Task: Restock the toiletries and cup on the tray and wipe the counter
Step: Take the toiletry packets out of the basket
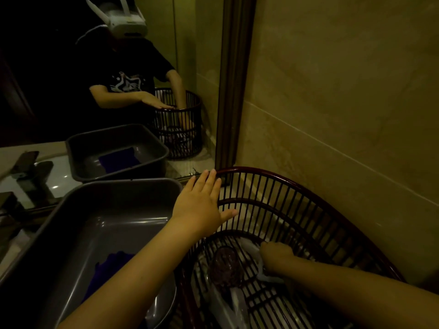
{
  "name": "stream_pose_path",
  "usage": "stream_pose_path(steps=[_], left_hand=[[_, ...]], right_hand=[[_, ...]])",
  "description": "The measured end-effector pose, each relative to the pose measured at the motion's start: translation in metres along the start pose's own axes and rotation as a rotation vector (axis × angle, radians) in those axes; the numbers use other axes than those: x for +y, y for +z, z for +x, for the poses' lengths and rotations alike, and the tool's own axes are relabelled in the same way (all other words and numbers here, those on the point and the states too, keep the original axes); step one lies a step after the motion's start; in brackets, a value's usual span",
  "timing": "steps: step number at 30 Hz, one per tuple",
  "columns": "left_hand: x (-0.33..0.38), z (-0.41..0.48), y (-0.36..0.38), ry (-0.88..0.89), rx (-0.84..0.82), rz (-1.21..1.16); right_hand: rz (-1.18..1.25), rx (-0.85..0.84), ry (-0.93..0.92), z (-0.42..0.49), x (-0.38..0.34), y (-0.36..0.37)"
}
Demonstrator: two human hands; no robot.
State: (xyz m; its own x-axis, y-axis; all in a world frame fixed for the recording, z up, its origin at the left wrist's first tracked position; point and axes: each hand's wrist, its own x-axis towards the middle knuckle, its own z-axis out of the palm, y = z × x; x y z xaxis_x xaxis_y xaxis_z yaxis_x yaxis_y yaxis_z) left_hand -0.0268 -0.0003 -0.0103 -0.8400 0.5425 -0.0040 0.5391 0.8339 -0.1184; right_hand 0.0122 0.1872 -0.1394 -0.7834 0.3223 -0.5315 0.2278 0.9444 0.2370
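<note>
At lower right, the right hand (276,254) reaches inside the basket (297,186), its grip state unclear; the left hand (202,205) rests flat, fingers apart, on the rim.

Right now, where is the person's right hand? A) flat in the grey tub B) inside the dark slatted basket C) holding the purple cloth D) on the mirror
B: the right hand reaches down inside the slatted basket, among the items at its bottom, while the left hand rests open against the basket's rim.
</note>
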Motion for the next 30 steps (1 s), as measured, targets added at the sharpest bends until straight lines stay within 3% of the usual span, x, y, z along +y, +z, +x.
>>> stream_pose_path(steps=[4,8,13,17,21,25,30], left_hand=[[-0.002,0.0,0.001,-0.004,0.057,-0.125],[-0.002,0.002,-0.007,-0.04,0.125,-0.407],[0.0,-0.002,-0.029,-0.082,0.154,-1.069],[0.018,-0.019,-0.047,-0.073,0.189,-1.542],[0.028,-0.035,-0.061,-0.005,0.235,-1.79],[0.022,-0.039,-0.065,0.05,0.369,-1.98],[0.009,-0.033,-0.059,0.1,0.3,-2.218]], right_hand=[[0.121,-0.018,-0.038,-0.016,0.002,-0.038],[0.298,-0.009,-0.16,-0.051,0.013,-0.096],[0.631,0.398,-0.402,-0.128,0.03,-0.151],[0.776,0.673,-0.469,-0.172,0.013,-0.163],[0.89,0.738,-0.489,-0.193,-0.011,-0.164],[0.809,0.846,-0.628,-0.202,-0.022,-0.159],[0.73,0.708,-0.819,-0.208,-0.015,-0.159]])
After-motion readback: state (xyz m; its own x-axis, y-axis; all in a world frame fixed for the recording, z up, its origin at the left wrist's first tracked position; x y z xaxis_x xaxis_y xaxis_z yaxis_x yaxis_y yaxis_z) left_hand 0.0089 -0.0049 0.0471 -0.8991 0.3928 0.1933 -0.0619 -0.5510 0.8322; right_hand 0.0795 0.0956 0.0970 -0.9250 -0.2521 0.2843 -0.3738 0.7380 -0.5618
